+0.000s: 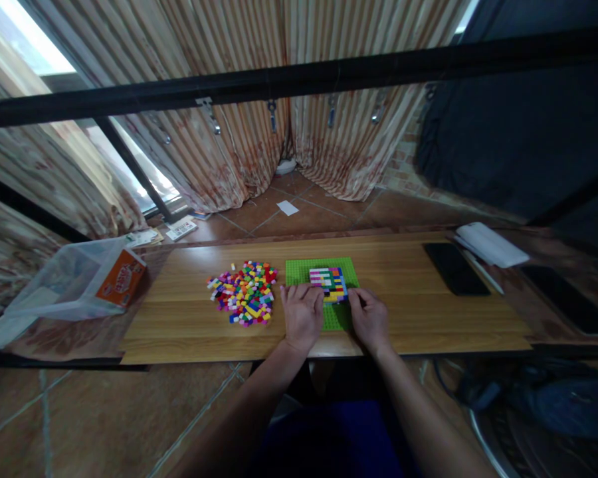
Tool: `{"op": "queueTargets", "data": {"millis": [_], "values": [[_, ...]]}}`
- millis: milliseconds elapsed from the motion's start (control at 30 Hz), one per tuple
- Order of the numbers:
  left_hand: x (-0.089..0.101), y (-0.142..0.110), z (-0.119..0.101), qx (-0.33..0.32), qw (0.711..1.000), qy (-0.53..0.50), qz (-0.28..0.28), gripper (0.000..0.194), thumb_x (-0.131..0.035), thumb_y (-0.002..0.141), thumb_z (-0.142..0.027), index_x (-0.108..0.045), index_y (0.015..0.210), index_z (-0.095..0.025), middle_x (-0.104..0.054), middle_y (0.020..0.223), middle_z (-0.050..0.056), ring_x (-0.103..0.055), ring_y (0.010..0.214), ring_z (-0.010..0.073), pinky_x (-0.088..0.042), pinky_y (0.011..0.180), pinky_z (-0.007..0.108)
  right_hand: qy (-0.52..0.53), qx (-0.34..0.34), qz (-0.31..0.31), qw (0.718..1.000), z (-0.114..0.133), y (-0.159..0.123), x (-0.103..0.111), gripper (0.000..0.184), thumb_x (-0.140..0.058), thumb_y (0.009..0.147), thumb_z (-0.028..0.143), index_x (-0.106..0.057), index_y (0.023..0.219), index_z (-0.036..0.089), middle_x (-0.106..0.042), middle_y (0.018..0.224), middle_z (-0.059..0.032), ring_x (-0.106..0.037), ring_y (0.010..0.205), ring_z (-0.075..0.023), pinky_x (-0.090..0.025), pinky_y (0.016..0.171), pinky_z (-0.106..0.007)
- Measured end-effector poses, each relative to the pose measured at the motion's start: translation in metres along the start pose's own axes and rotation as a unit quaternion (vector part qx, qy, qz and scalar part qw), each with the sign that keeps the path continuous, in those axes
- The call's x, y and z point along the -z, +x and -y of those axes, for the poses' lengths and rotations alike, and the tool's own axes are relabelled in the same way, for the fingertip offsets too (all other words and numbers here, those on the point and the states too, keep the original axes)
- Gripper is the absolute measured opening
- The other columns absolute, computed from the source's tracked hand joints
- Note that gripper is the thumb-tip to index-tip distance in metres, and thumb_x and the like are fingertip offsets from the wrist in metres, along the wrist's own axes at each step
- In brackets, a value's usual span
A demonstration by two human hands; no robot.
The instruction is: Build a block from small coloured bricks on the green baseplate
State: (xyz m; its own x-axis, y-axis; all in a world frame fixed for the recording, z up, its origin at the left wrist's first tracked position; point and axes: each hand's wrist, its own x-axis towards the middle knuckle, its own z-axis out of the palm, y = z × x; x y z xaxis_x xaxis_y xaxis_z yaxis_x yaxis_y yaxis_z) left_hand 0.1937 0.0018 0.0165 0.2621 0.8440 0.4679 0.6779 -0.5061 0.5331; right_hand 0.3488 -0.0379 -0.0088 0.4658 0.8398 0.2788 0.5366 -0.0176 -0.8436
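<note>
A green studded baseplate (294,271) lies on the wooden table. On it is a rectangular build of toy bricks (336,279), with white, pink, green, orange, blue and yellow rows. My left hand (301,315) rests over the plate's left part, fingers curled together against the build's left side; its fingertips are partly hidden. At the build's right edge, my right hand (370,318) is closed, thumb and forefinger touching the lower right corner. Left of the plate spreads a pile of loose toy bricks (249,292) in many colours.
A clear plastic bin (74,265) with an orange label stands beyond the table's left end. Toward the right lie a black tablet-like slab (456,269), a white pen-like stick (484,272) and a white object (491,244). A dark bar (299,78) crosses above the table.
</note>
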Motion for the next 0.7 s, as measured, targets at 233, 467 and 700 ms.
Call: {"op": "queueTargets", "data": {"millis": [233,467,700], "values": [[-0.003,-0.002,-0.007,0.041,0.998,-0.047,-0.031,0.015,-0.06,0.09,-0.021,-0.072,0.083,-0.025,-0.072,0.094,0.001,-0.061,0.091,0.0191,-0.037,0.097,0.043,0.004,-0.001,-0.004,1.0,-0.001,0.0,0.0,0.039,-0.045,0.092,0.047,-0.07,0.084,0.019,-0.069,0.085,-0.0083,-0.064,0.081,-0.0216,-0.047,0.075,-0.032],[-0.012,-0.005,-0.006,0.122,0.981,-0.132,-0.078,0.01,-0.066,0.086,-0.021,-0.075,0.083,-0.025,-0.067,0.089,0.003,-0.061,0.09,0.0171,-0.046,0.086,0.036,0.01,0.002,-0.001,1.0,-0.005,0.0,-0.001,0.039,-0.045,0.092,0.048,-0.07,0.083,0.019,-0.069,0.084,-0.0076,-0.064,0.08,-0.0216,-0.047,0.075,-0.032],[-0.009,-0.004,-0.005,0.139,0.976,-0.157,-0.06,0.01,-0.063,0.087,-0.02,-0.072,0.084,-0.023,-0.067,0.087,0.003,-0.061,0.089,0.0169,-0.047,0.088,0.036,0.007,0.005,-0.005,1.0,-0.004,0.0,-0.001,0.039,-0.046,0.092,0.047,-0.07,0.083,0.019,-0.07,0.085,-0.0078,-0.063,0.079,-0.0214,-0.047,0.074,-0.032]]}}
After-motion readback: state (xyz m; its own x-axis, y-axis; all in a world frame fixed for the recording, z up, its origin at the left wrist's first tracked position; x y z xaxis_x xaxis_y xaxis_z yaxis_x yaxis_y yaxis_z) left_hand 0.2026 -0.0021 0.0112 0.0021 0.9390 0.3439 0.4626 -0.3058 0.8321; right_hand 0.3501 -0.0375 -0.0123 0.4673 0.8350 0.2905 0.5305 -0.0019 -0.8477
